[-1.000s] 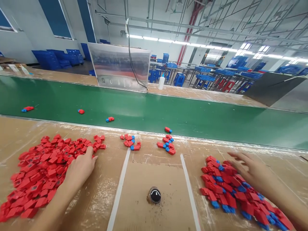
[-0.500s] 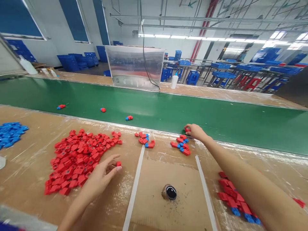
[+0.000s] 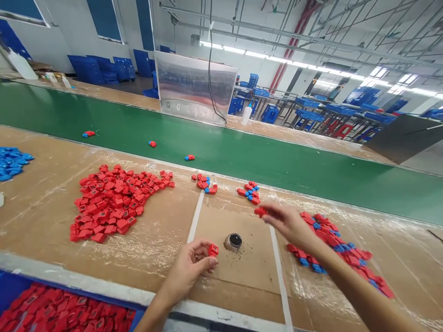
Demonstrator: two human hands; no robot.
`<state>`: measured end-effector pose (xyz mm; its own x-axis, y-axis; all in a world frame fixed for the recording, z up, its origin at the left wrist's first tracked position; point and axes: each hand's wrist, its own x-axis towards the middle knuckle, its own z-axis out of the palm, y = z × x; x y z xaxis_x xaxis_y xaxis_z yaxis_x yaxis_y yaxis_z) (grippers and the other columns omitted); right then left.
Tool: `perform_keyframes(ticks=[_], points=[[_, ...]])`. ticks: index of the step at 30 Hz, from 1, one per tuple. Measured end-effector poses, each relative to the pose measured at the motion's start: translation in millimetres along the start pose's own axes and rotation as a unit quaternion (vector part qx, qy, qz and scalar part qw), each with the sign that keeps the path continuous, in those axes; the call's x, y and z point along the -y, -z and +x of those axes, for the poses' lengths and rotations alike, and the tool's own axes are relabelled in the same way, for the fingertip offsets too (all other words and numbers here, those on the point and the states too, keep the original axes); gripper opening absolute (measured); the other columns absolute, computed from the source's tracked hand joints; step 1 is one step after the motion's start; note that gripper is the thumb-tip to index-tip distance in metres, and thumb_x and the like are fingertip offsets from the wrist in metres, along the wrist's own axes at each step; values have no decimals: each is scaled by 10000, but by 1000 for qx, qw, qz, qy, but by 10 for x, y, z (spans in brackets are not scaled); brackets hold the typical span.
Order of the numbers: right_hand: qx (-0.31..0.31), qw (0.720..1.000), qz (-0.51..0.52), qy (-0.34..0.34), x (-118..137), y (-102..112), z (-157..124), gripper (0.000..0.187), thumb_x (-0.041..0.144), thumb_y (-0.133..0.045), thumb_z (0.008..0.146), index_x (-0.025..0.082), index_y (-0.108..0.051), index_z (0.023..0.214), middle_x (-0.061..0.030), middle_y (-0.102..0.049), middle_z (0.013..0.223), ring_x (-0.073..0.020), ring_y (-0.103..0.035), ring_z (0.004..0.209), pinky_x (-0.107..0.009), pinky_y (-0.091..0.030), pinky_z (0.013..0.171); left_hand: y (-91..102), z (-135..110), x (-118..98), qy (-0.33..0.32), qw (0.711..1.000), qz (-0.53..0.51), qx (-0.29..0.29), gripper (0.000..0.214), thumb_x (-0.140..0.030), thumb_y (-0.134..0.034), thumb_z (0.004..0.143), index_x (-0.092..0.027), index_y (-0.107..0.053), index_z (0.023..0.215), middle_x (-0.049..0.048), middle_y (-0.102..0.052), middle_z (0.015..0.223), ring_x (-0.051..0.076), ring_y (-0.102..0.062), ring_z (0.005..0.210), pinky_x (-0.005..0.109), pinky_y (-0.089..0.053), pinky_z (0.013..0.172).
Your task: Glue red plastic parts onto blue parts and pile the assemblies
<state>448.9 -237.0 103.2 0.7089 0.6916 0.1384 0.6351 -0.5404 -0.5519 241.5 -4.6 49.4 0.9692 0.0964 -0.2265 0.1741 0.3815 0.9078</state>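
My left hand [image 3: 188, 267] pinches a small red plastic piece [image 3: 213, 250] with a dark opening in its face, just left of a small round pot [image 3: 235, 240] with a glossy black top. Between the fingertips of my right hand [image 3: 287, 223] is another red piece [image 3: 260, 211], held above the cardboard on the far right side of the pot. Beyond it lie several red-and-blue joined pieces [image 3: 252, 194]. A second small cluster [image 3: 202, 180] sits farther left. The large heap of loose red pieces [image 3: 107, 200] spreads to the left of my left hand.
A green conveyor belt [image 3: 294, 168] crosses behind the table, carrying a few red-and-blue pieces [image 3: 189, 157]. Joined pieces [image 3: 335, 244] lie under my right forearm. Blue pieces [image 3: 12, 161] are piled far left. A blue bin [image 3: 138, 318] of red pieces sits at the near edge.
My left hand has carried its red piece right, from beside the heap to the pot. My right hand has come back from the belt's edge with a red piece. The view has tilted and shifted.
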Motion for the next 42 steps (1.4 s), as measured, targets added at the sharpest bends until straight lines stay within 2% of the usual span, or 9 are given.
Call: perform_keyframes(ticks=[3,6,14,19,23,29,34,42], points=[[-19,995,31,88,314,-222,-391,257,296,-507,967,203,-618,1179,-93,-671,1069,-213,-652,946,-364,-544,804,-137,2,145,-2,999,16,29,250,-286,-745,774,-142,-625,940,0,-621,761,109,-568,689,231,-459,652],[-32,994,11,103,438,-376,-548,235,289,-488,989,198,-603,1172,-91,-667,1023,-213,-655,914,-341,-541,778,-196,-17,217,-16,999,31,33,211,-267,-713,802,-148,-619,950,-3,-606,783,105,-550,701,227,-453,663],[-24,992,10,126,462,-475,-526,161,287,-488,999,204,-588,1094,-66,-657,974,-203,-643,881,-308,-517,750,-172,-70,221,-12,996,82,41,177,-251,-677,820,-156,-618,958,-4,-592,785,119,-544,721,231,-449,661],[-11,991,3,132,465,-498,-531,145,242,-490,997,210,-582,1104,-65,-647,1007,-206,-630,910,-313,-505,773,-166,-68,222,-9,995,85,43,167,-248,-676,818,-162,-627,953,-2,-596,787,120,-539,726,231,-438,669],[-25,990,10,142,470,-467,-527,148,221,-501,993,211,-582,1117,-66,-643,1023,-201,-626,913,-307,-500,778,-164,-69,198,-15,995,83,46,182,-242,-702,799,-149,-656,948,16,-616,831,126,-543,783,231,-423,721],[-42,988,53,141,679,-407,-588,148,210,-540,978,215,-585,1120,-64,-646,1021,-189,-623,917,-281,-498,781,-165,-62,197,3,997,36,61,199,-200,-707,786,-148,-654,971,8,-611,831,120,-547,792,223,-411,724],[-20,986,89,142,819,-534,-718,193,185,-545,971,217,-584,1157,-67,-647,1041,-180,-626,929,-265,-502,800,-152,-66,214,7,996,40,75,209,-197,-680,807,-144,-663,1009,4,-603,805,115,-534,761,224,-413,699],[-3,985,104,138,819,-692,-766,195,168,-534,967,219,-596,1145,-75,-643,1031,-193,-622,949,-279,-506,804,-161,-68,236,6,995,52,82,246,-199,-654,822,-149,-675,1062,12,-622,801,122,-546,740,237,-436,681]])
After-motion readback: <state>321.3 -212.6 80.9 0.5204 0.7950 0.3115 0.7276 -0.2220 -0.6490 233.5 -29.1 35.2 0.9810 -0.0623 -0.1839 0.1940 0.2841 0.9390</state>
